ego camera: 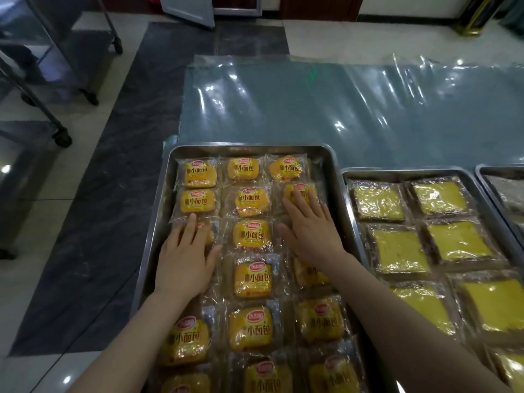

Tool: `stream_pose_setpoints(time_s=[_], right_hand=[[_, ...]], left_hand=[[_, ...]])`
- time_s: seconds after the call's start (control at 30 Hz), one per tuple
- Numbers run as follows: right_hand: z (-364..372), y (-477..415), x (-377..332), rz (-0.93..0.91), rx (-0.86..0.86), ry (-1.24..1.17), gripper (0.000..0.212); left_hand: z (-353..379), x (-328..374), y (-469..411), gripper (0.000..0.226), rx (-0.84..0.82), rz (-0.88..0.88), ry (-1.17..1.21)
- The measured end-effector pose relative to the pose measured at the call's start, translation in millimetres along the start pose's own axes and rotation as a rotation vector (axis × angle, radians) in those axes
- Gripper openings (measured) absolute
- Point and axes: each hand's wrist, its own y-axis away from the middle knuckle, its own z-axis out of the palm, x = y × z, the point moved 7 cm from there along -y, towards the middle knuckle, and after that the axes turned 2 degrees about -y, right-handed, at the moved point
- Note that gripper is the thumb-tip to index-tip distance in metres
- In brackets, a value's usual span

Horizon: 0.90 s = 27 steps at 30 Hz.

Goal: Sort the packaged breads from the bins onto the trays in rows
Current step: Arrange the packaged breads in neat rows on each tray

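A steel tray (255, 150) in front of me holds several small yellow packaged breads (251, 235) laid in three columns. My left hand (185, 258) lies flat with straight fingers on a pack in the left column, third row. My right hand (310, 228) lies flat on the right column, its fingertips on the second-row pack (296, 190). Neither hand grips anything. To the right, a second steel tray (402, 173) holds several flat square yellow breads (397, 249) in clear wrap, in two columns.
A third tray (502, 174) shows at the right edge. Beyond the trays the table is covered with shiny clear plastic sheet (340, 109). Left of the table lie tiled floor and wheeled metal racks (61, 137).
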Motion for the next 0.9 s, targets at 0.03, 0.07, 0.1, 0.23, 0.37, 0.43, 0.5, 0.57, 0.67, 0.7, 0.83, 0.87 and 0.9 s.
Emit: stream_pose_setpoints(time_s=[0.03, 0.07, 0.1, 0.23, 0.37, 0.43, 0.5, 0.57, 0.67, 0.7, 0.83, 0.87, 0.9], right_hand=[[2, -8, 1, 0.007, -0.016, 0.005, 0.069], [4, -14, 2, 0.016, -0.037, 0.011, 0.068], [7, -18, 4, 0.023, -0.056, 0.016, 0.069], [13, -18, 3, 0.013, -0.059, -0.022, 0.072], [1, -21, 5, 0.028, 0.036, -0.049, 0.064], [-7, -32, 3, 0.015, 0.08, -0.066, 0.059], [-11, -52, -1, -0.006, 0.07, -0.078, 0.059], [-11, -74, -4, -0.024, 0.02, -0.07, 0.061], [-10, -97, 1, -0.037, -0.033, -0.048, 0.058], [-9, -100, 4, -0.029, -0.03, -0.043, 0.056], [-5, -96, 11, 0.1, 0.009, -0.013, 0.052], [-5, -94, 12, 0.126, 0.014, -0.002, 0.054], [-5, -93, 13, 0.14, 0.024, 0.01, 0.056]], left_hand=[[-3, 1, -1, 0.055, 0.006, -0.004, -0.004], [-5, 1, -3, 0.053, 0.014, -0.007, -0.004], [-7, 1, -5, 0.052, 0.027, -0.008, 0.002], [-10, 4, -11, 0.056, 0.054, 0.031, 0.017], [-14, 8, -19, 0.048, 0.078, 0.039, 0.06], [-18, 9, -22, 0.044, 0.111, 0.04, 0.082], [-20, 12, -29, 0.047, 0.128, 0.06, 0.08], [-23, 15, -38, 0.05, 0.138, 0.085, 0.07], [-23, 19, -51, 0.057, 0.125, 0.088, 0.037], [-23, 19, -54, 0.058, 0.126, 0.087, 0.023], [-21, 21, -59, 0.06, 0.124, 0.087, 0.025], [-20, 22, -59, 0.06, 0.114, 0.084, 0.027], [-19, 22, -58, 0.06, 0.108, 0.084, 0.025]])
